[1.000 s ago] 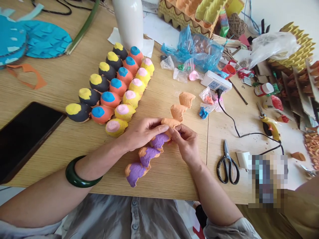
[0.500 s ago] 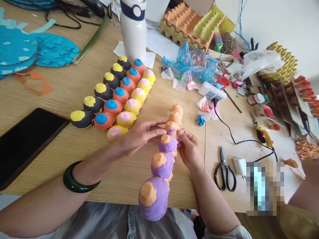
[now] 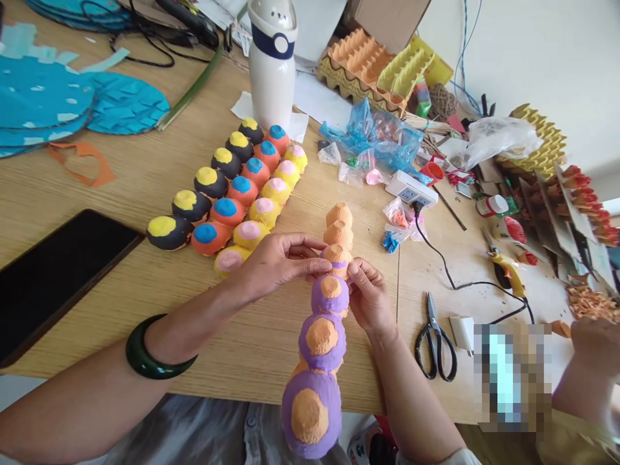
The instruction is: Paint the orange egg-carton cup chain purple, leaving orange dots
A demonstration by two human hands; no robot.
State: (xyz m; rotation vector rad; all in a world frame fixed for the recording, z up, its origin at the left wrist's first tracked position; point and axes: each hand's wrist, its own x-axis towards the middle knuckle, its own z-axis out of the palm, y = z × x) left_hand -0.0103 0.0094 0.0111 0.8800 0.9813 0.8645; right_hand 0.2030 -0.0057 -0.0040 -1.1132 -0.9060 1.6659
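Note:
Between my hands is an egg-carton strip (image 3: 323, 342), a row of orange bumps pointing away from me. Its near bumps are wrapped in purple clay with orange tops left bare; the far ones are plain orange. A thin purple band of clay (image 3: 339, 264) lies around the third bump from the far end. My left hand (image 3: 278, 261) pinches that bump from the left, thumb and fingers against its side. My right hand (image 3: 371, 290) grips the strip from the right, thumb at the same bump; its other fingers are partly hidden.
Left of the strip lie finished-looking rows of black, orange and yellow bumps (image 3: 225, 210). A phone (image 3: 72, 278) lies at left, scissors (image 3: 436, 339) at right. Behind are a white bottle (image 3: 272, 77), a power strip (image 3: 411, 188) and clay bags. Another person's hand (image 3: 595, 345) is at far right.
The strip has turned slightly, its near end swinging right so the orange tops face me more. Both hands keep hold of it. The other person's hand has come further into view.

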